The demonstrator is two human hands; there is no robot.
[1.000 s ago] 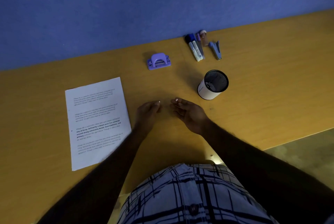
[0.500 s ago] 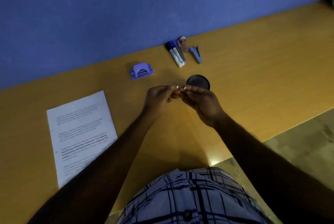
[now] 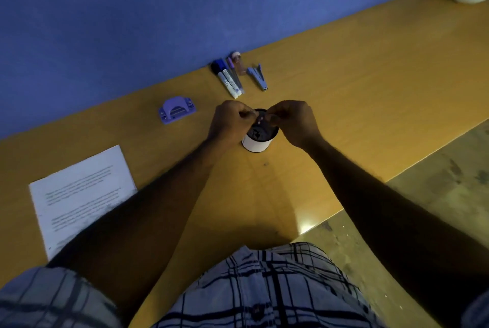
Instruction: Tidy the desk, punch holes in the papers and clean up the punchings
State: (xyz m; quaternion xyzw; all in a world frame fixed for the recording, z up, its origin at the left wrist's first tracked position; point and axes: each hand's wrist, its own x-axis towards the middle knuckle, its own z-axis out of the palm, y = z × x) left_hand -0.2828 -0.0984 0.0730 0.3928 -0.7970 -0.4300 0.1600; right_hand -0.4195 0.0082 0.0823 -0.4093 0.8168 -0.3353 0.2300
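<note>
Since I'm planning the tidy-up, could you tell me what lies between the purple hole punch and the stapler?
The head view shows a few markers between the hole punch and the stapler, nearer the stapler.

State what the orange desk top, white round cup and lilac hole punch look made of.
Orange desk top: smooth laminate or varnished wood, semi-gloss; glare patch at its front edge. White round cup: plastic or coated metal, unclear; smooth even wall. Lilac hole punch: likely moulded plastic, matte, rounded shape.
</note>
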